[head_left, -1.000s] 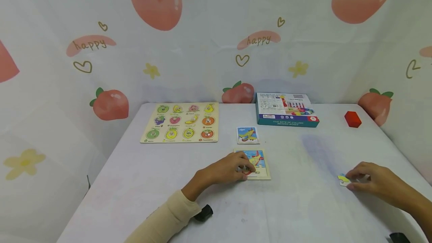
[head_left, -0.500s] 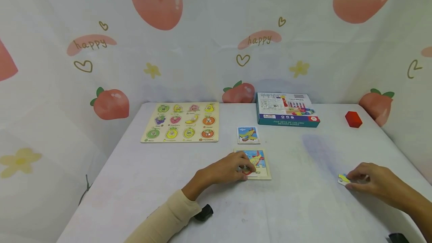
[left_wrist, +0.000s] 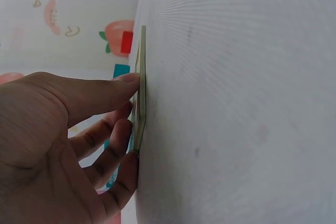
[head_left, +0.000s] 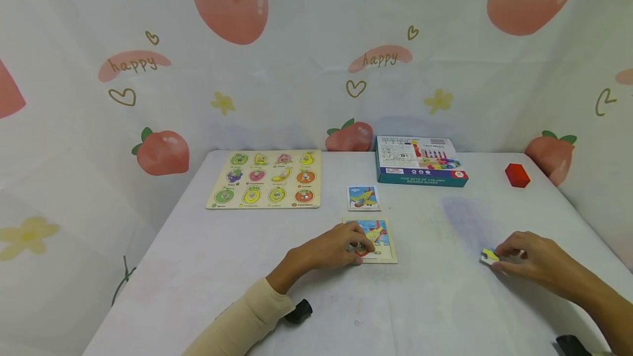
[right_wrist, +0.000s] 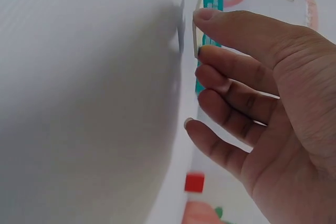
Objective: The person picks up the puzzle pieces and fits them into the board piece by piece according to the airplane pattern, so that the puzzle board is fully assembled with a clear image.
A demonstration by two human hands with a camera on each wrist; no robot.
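Note:
A small airplane jigsaw puzzle in a pale wooden frame (head_left: 384, 256) lies flat mid-table. My left hand (head_left: 341, 246) holds it at its near left part, covering some of the picture; in the left wrist view the thumb meets the board's edge and the curled fingers touch it further along. Off to the right, my right hand (head_left: 536, 260) pinches a yellow and white jigsaw piece (head_left: 489, 257) between thumb and index finger. The right wrist view shows this piece (right_wrist: 196, 38) edge-on, raised off the table above its shadow. The other fingers of that hand curl loosely.
Behind the puzzle lies an airplane picture card (head_left: 363, 198). A wooden fruit board (head_left: 263, 180) is at the back left, a teal and white box (head_left: 420, 161) at the back. Near the right edge sits a red block (head_left: 517, 175).
My right hand has moved left and slightly away from me with the jigsaw piece, which has turned and tilted. The left hand and the framed puzzle have stayed put.

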